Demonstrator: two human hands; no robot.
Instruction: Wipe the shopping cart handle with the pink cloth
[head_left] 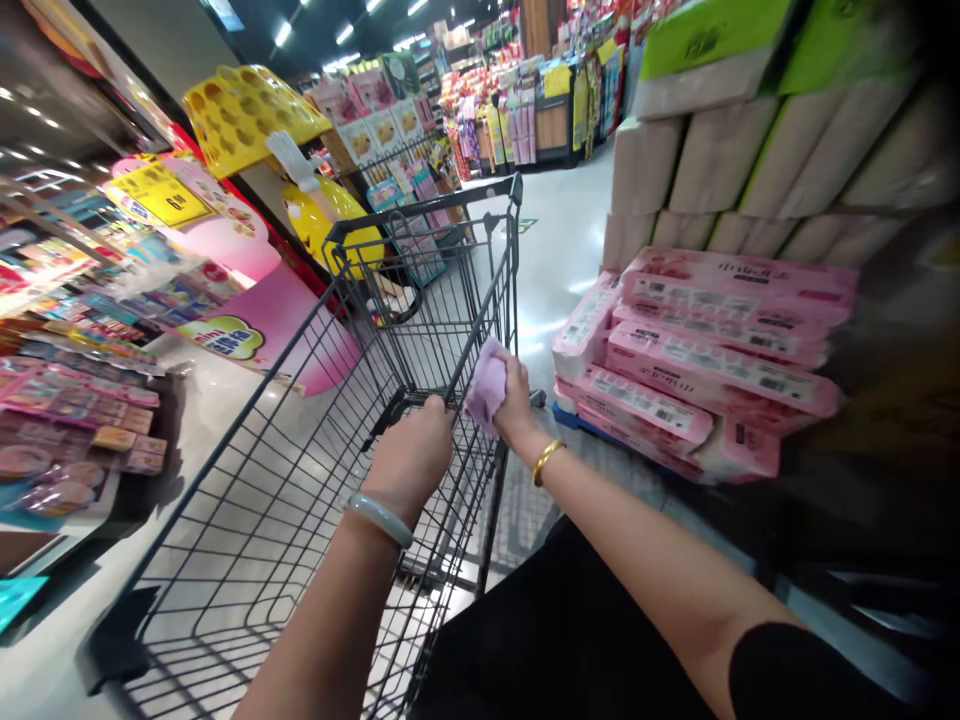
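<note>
Shopping cart (pixel 457 197) stands on a glossy store floor (pixel 570 225) near stacked pink packs (pixel 720 365); left grip (pixel 416 450) clasps its side, right grip (pixel 517 400) clutches a purple cloth (pixel 487 385); near end cropped, right margin indistinct.

The cart (pixel 401 402) is metal wire, the crumpled cloth (pixel 487 385) matt, the floor (pixel 561 232) glossy.

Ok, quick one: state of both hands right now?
Left hand: closed, apparently on the shopping cart's side rim.
Right hand: closed, holding a crumpled light-purple cloth at the cart's side.
</note>
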